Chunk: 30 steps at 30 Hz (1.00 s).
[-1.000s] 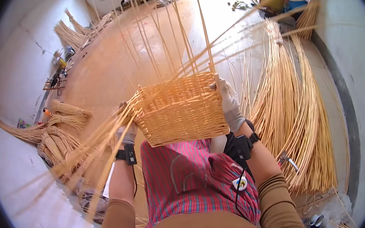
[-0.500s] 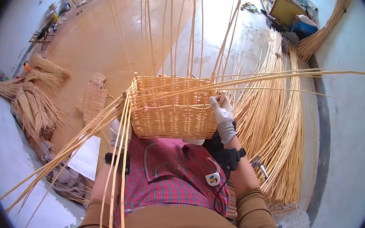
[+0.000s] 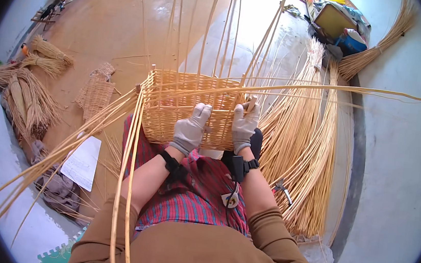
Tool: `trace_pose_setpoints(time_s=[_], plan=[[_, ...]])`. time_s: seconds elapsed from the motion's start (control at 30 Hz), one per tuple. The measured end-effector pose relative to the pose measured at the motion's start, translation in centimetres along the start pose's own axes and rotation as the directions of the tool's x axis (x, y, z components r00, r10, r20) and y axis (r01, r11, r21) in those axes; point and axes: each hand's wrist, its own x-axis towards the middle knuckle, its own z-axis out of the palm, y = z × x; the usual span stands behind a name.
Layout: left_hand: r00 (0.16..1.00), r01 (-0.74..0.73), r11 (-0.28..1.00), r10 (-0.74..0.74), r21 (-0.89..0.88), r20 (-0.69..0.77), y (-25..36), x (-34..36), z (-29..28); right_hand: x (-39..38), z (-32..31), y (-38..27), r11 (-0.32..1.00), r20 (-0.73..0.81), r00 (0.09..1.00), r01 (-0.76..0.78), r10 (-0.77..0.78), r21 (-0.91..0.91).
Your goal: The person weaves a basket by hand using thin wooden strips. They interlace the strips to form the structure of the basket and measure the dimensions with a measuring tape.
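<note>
A rectangular woven wicker basket (image 3: 162,124) sits over my lap on a red striped cloth (image 3: 172,204), with tall stakes rising from it and long rods trailing from its left corner. My left hand (image 3: 190,128), in a pale glove, is closed on the basket's front wall right of its middle, fingertips up by the upper weave. My right hand (image 3: 244,126), also gloved, grips the basket's front right corner beside a short upright stick. Several long rods (image 3: 353,89) lie across the top of the basket, extending to the right.
Long willow bundles (image 3: 298,130) lie at right, with pliers (image 3: 282,191) on them. At left are more bundles (image 3: 31,102), a woven panel (image 3: 96,94), a white paper (image 3: 80,164) and crumpled cloth (image 3: 58,192). A pile of containers (image 3: 334,24) stands at upper right.
My left hand has moved from the basket's left end to its front wall, beside my right hand. The basket has moved slightly left and up in the view and sits more level than a second ago.
</note>
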Motion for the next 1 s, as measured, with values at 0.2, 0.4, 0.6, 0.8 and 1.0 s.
trace_pose_setpoints(time_s=[0.2,0.4,0.6,0.8,1.0], plan=[[1.0,-0.004,0.997,0.006,-0.077,0.024,-0.1,1.5,-1.1,0.2,-2.8,-3.0,0.951,0.229,0.927,-0.308,0.297,0.012],[0.902,0.208,0.973,-0.152,-0.098,0.404,1.7,5.8,-3.0,-0.5,-2.2,0.2,0.967,0.055,0.966,-0.249,0.251,-0.055],[0.892,0.091,0.996,-0.089,0.018,0.443,-2.9,5.7,7.4,-1.9,1.1,-1.4,0.911,-0.166,0.983,-0.142,0.082,-0.386],[0.907,-0.061,0.993,0.099,-0.104,0.409,1.0,7.1,-1.0,-2.1,-2.0,-0.6,0.914,-0.079,0.996,-0.005,-0.03,-0.405],[0.994,-0.098,0.788,0.043,-0.607,-0.105,-3.1,-2.4,-5.3,-1.8,-2.5,2.7,0.988,0.008,0.99,-0.143,0.143,0.058]])
